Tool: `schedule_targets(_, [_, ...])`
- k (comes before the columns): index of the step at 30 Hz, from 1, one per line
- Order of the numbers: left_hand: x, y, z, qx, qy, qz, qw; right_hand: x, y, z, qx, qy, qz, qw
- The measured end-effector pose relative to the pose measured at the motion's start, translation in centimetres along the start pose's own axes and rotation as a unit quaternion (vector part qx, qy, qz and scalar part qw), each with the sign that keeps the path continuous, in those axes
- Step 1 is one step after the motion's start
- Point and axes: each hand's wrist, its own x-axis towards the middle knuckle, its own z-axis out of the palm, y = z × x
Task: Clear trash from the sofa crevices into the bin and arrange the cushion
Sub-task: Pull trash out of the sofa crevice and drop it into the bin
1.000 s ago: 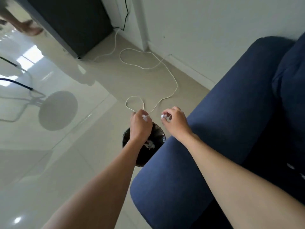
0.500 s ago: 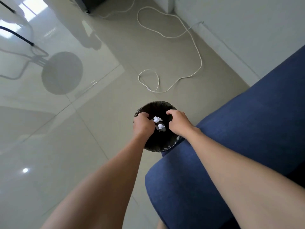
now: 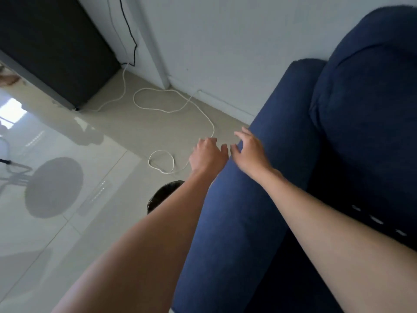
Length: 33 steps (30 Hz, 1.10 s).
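Observation:
A dark blue sofa [image 3: 282, 199] fills the right side, its armrest [image 3: 243, 211] running toward me. A blue back cushion [image 3: 370, 105] sits upright at the upper right. The black bin [image 3: 162, 195] stands on the floor left of the armrest, mostly hidden under my left forearm. My left hand [image 3: 206, 154] hovers above the floor beside the armrest, fingers apart and holding nothing. My right hand [image 3: 250, 150] is over the armrest's far end, fingers spread and empty. Small white scraps [image 3: 376, 220] lie in the dark seat gap at the right.
A white cable [image 3: 176, 109] loops over the beige tile floor beyond the hands. A black cabinet [image 3: 52, 46] stands at the upper left by the white wall. A round fan base [image 3: 54, 186] rests on the glossy floor at left.
Both hands let the white scraps fall into the bin, then rose and moved away from it. The view has tilted up toward the sofa and wall.

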Motion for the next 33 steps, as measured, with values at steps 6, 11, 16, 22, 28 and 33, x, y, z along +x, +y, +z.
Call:
schedule_targets(6, [-6.6,11.7,5.3,0.112,-0.032,0.153,0.981,-6.4,10.6,-10.8,-0.015,0.078,0.080,0.994])
schedule_targets(11, [-11.6,18.4,11.7,0.132,-0.066,0.240,0.960,-13.0,20.4,-16.8,-0.027,0.107,0.183,0.977])
schedule_targets(16, [-14.9,22.2,17.5,0.146,-0.115,0.275,0.943,-17.8,27.1,-18.5,0.008,0.122,0.240,0.963])
schedule_targets(22, [-16.2,22.3,23.7,0.172,-0.184,0.269,0.930,-20.9,32.6,-15.8,0.050,0.098,0.293,0.950])
schedule_targets(28, [-14.9,21.4,29.9,0.207,-0.249,0.261,0.909,-20.3,38.5,-12.9,0.061,0.041,0.337,0.938])
schedule_targets(33, [-13.4,21.1,35.1,0.240,-0.293,0.255,0.890,-18.2,42.3,-10.5,0.100,0.044,0.319,0.941])
